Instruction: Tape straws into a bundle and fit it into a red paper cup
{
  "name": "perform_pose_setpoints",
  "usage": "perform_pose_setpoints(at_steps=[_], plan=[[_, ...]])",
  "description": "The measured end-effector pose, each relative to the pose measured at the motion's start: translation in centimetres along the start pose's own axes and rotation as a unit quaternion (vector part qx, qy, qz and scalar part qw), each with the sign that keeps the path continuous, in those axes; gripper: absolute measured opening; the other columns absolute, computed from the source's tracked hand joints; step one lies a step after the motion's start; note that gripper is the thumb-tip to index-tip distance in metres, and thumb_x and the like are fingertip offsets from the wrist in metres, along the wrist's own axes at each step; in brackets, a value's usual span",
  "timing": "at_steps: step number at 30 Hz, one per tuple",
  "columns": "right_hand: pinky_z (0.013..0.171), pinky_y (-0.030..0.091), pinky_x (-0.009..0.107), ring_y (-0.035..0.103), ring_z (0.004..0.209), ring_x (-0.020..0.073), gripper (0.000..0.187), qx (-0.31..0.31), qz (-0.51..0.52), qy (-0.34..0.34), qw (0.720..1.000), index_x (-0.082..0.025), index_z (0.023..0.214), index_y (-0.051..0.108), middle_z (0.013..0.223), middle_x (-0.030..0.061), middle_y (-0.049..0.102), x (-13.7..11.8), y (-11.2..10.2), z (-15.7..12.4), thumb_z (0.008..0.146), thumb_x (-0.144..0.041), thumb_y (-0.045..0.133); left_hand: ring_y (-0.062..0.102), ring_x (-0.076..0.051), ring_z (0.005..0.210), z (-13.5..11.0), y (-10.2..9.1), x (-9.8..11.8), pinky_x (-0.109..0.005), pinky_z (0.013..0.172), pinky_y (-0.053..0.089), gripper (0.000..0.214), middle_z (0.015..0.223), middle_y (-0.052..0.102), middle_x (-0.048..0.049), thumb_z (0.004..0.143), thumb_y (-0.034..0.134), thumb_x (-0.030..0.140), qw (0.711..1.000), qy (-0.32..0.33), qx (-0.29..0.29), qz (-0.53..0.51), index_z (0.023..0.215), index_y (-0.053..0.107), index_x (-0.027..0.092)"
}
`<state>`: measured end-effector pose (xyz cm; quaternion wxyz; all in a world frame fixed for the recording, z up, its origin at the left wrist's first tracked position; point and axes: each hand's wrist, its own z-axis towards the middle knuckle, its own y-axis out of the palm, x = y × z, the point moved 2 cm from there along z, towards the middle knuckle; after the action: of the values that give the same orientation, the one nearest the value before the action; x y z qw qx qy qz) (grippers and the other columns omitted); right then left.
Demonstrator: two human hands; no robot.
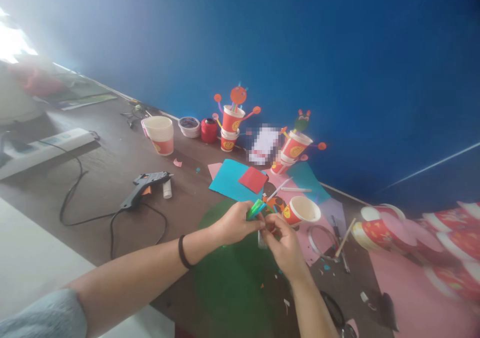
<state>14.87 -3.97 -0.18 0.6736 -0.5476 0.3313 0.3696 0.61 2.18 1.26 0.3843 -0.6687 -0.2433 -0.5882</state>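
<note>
Several green and blue straws [256, 209] stick up out of my left hand [237, 223], whose fingers are closed round them. My right hand [279, 235] meets it at the fingertips in a pinch; what lies between those fingers is too small to make out. Both hands are above a dark green round mat [232, 288]. Just beyond my right hand stands a red and white paper cup [303, 211]. White sticks [296, 190] and orange paper with round holes [275, 204] lie behind the hands, beside a red paper square [253, 179] on a blue sheet [225, 178].
Two stacked-cup figures [233, 120] [296, 148] stand by the blue wall. To the left are a glue gun [146, 185] with its cord, a glue stick tube [167, 189], nested cups [159, 135] and a power strip [67, 145]. More decorated cups [405, 228] lie right, near scissors [332, 308].
</note>
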Motion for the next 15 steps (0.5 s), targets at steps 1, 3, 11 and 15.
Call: perform_pose_setpoints(at_steps=[1, 3, 11, 15], plan=[[0.064, 0.043, 0.025, 0.053, 0.074, 0.0151, 0.011, 0.001, -0.003, 0.0, 1.0, -0.019, 0.08, 0.058, 0.08, 0.0009, 0.055, 0.06, -0.05, 0.0, 0.083, -0.029, 0.054, 0.051, -0.011, 0.063, 0.04, 0.0, -0.06, -0.022, 0.061, 0.04, 0.016, 0.066, 0.058, 0.0015, 0.073, 0.059, 0.028, 1.0, -0.003, -0.004, -0.017, 0.073, 0.063, 0.013], [0.069, 0.043, 0.027, 0.054, 0.08, 0.0168, 0.014, 0.011, -0.003, 0.004, 1.0, -0.019, 0.082, 0.06, 0.084, 0.0021, 0.057, 0.2, -0.09, -0.01, 0.083, -0.032, 0.055, 0.046, -0.009, 0.055, 0.16, -0.03, -0.26, -0.02, 0.055, 0.037, 0.019, 0.059, 0.054, 0.0028, 0.074, 0.059, 0.03, 0.998, -0.017, -0.019, -0.054, 0.071, 0.063, 0.012], [0.08, 0.043, 0.035, 0.057, 0.091, 0.0223, 0.018, 0.05, 0.022, 0.005, 0.998, -0.018, 0.073, 0.062, 0.092, 0.0068, 0.062, 0.53, 0.12, -0.07, 0.081, -0.034, 0.058, 0.035, -0.005, 0.046, 0.29, -0.64, -0.84, -0.018, 0.042, 0.026, 0.033, 0.055, 0.045, 0.0054, 0.068, 0.067, 0.043, 0.992, -0.084, -0.064, -0.074, 0.078, 0.063, 0.012], [0.08, 0.045, 0.035, 0.06, 0.088, 0.0225, 0.021, 0.044, 0.08, 0.039, 0.995, -0.018, 0.08, 0.062, 0.088, 0.0057, 0.065, 0.85, -0.34, -0.06, 0.083, -0.038, 0.056, 0.037, -0.005, 0.046, -0.13, -0.21, -0.18, -0.018, 0.042, 0.029, 0.046, 0.056, 0.042, 0.0067, 0.07, 0.064, 0.053, 0.985, -0.078, -0.099, -0.121, 0.092, 0.06, 0.013]])
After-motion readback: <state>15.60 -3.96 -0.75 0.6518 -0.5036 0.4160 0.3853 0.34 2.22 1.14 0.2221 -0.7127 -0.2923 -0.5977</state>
